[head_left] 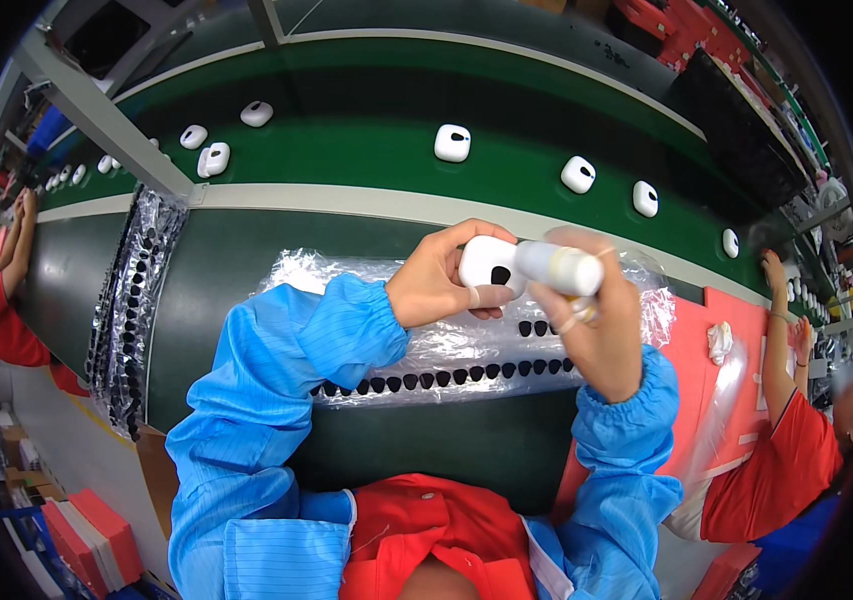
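Note:
My left hand (431, 280) grips a small white rounded housing (479, 260) with a black oval patch on its face. In my right hand (606, 335) is a white cylindrical bottle (561, 266), tilted toward the housing and smeared by motion; whether its end touches the housing I cannot tell. Part of a second, yellowish piece shows under the bottle by my right fingers. Below both hands, a clear plastic sheet (416, 340) lies on the dark green bench, carrying a row of black rounded pieces (443, 380) and a few more above that row.
Beyond the bench's pale rail runs a green conveyor belt (346, 110) with several white housings (452, 143) on it. More plastic strips with black pieces (131, 310) hang over the bench at left. Pink sheeting (691, 350) lies at right. Co-workers in red (771, 470) stand on both sides.

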{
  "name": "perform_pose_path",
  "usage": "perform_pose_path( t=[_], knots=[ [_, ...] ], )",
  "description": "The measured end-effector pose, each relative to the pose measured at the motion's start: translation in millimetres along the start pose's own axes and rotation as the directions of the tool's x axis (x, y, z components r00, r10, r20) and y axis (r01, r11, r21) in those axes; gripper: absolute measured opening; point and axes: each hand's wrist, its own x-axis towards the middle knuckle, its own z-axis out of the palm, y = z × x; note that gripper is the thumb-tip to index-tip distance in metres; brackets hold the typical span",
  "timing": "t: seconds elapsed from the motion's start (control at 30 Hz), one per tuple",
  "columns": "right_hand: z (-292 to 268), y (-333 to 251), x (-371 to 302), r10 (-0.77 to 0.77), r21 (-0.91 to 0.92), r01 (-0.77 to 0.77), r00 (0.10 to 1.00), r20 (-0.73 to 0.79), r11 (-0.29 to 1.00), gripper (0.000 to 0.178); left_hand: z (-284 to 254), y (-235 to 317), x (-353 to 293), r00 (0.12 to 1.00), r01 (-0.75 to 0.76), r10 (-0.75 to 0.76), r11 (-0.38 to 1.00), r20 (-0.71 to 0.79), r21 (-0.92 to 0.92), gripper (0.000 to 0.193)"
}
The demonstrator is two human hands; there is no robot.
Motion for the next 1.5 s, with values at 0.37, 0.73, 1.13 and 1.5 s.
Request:
perform_pose_path(
  t=[0.37, 0.73, 1.13, 1.5],
  knots=[
    [-20.4, 60.3, -11.5, 0.315, -0.405, -0.194, 0.913, 0.259, 0.893, 0.024, -89.5, 12.1, 59.1, 0.916, 0.223, 0.210, 0.443, -0.343, 0.868, 0.049],
    [-0.2, 77.8, -22.8, 0.309, -0.488, -0.102, 0.878, 0.365, 0.867, 0.022, -168.9, -7.7, 64.3, 0.779, 0.509, 0.355, 0.122, -0.517, 0.852, 0.062],
    [2.4, 66.9, -21.6, 0.326, -0.497, -0.103, 0.863, 0.386, 0.862, 0.023, -300.5, 18.7, -21.6, 0.330, 0.780, 0.381, 0.406, -0.864, 0.477, 0.086],
    [-3.3, 30.9, -9.0, 0.224, -0.344, -0.102, 0.916, 0.334, 0.933, 0.024, -177.5, 51.4, 12.0, 0.766, -0.275, 0.334, 0.943, -0.549, 0.189, 0.064]
  ],
)
